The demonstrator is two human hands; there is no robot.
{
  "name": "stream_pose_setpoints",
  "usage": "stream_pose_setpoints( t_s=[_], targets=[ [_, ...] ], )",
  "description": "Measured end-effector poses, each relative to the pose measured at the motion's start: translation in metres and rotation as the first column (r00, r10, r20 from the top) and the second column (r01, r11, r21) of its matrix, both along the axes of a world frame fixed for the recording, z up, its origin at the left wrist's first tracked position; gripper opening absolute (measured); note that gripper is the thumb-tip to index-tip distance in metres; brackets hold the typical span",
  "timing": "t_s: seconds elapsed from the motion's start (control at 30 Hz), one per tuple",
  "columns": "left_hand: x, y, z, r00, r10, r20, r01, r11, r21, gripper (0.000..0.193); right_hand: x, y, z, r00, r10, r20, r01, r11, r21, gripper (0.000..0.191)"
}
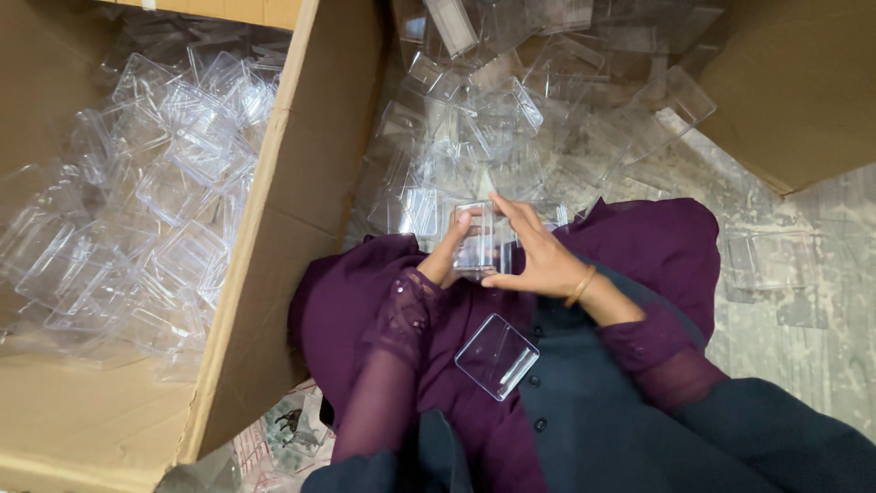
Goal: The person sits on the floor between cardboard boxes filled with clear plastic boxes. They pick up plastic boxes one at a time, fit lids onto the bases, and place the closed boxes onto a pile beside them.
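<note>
Holding a small clear plastic box (481,239) between them, both hands meet just above the lap: the left hand (447,254) curls its fingers around the box's left side, and the right hand (532,256), with a thin bangle (580,286) at the wrist, closes fingers and thumb on its right side and top. The box stands roughly upright, long axis running away from the body, equally near both hands. Just below them a flat clear lid (496,356) lies loose on the dark purple cloth (365,292) of the lap, nearer the right forearm. Beyond the hands lies a heap of clear boxes (511,119) on the floor; a cardboard carton (274,237) of more clear boxes stands at left. Nothing blocks the hands.
</note>
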State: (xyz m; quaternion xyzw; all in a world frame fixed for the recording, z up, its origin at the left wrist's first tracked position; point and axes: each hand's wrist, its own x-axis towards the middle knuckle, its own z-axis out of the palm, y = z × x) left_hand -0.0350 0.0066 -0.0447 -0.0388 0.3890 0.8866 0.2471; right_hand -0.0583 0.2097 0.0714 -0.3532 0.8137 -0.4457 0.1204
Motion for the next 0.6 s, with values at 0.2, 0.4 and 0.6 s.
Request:
stream_pose_setpoints(
  t_s=[0.2, 0.4, 0.6],
  targets=[
    [0.004, 0.007, 0.011, 0.999, -0.004, -0.044, -0.003, 0.987, -0.162, 0.068, 0.004, 0.021, 0.012, 0.998, -0.054, -0.020, 0.056, 0.996, 0.074, 0.124],
    [-0.061, -0.003, -0.016, 0.825, -0.058, -0.562, -0.451, 0.531, -0.717, 0.050, 0.013, 0.159, 0.013, 0.760, -0.553, -0.341, 0.617, 0.779, 0.112, 0.123],
    [-0.183, -0.006, -0.040, 0.773, 0.050, -0.632, -0.632, -0.014, -0.775, 0.038, 0.061, 0.341, -0.049, 0.447, -0.812, -0.375, 0.882, 0.329, 0.338, 0.114]
  ],
)
